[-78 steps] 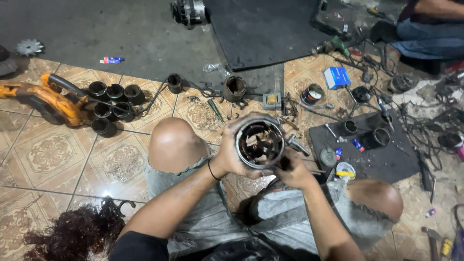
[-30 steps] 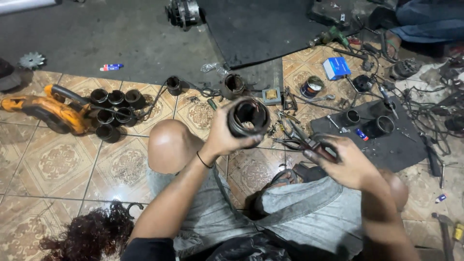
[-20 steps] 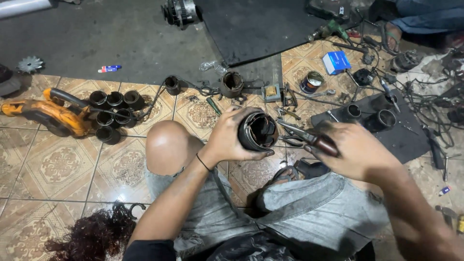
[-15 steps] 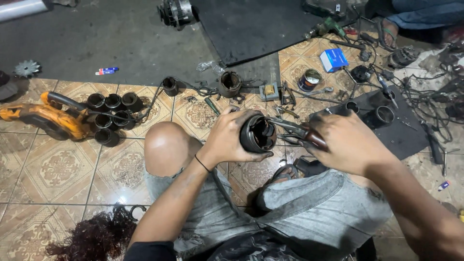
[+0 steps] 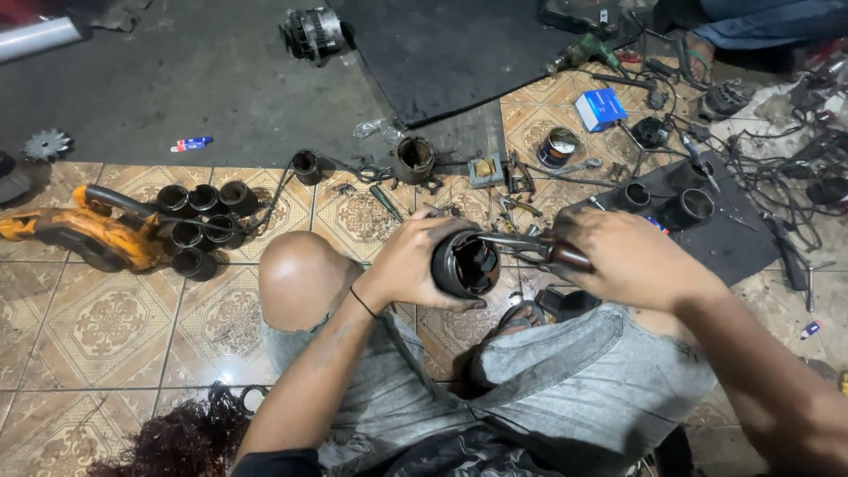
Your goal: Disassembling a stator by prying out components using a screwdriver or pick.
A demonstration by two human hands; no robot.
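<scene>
Left forearm runs up from 7 o'clock, wrist bent, black band on it. Left hand [image 5: 415, 261] wrapped around a dark metal cylinder [image 5: 465, 263], fingers over the top, thumb under, clamped tight. Cylinder sits dead center of view above the lap, between the 2 hands; open end faces the camera, black grimy shell, copper-toned blocks visible inside. Right arm comes in from 4 o'clock, right hand [image 5: 618, 261] closed on pliers [image 5: 530, 250] with a dark red-brown handle; metal tip points toward 9 o'clock and meets the cylinder rim. Hands close together, joined through tool and cylinder.

Floor, left to right: orange power tool [image 5: 75, 237] at 9 o'clock, cluster of 6 black round sleeves [image 5: 203, 225] just beside it, bare knee [image 5: 300, 278] near the left wrist. Rusty cylinder shell [image 5: 413, 159] at 12 o'clock on the tile. Blue box [image 5: 601, 109] at 1 o'clock, black mat [image 5: 707, 221] with 2 more sleeves at 2 o'clock, tangled wires well apart at 3 o'clock.
</scene>
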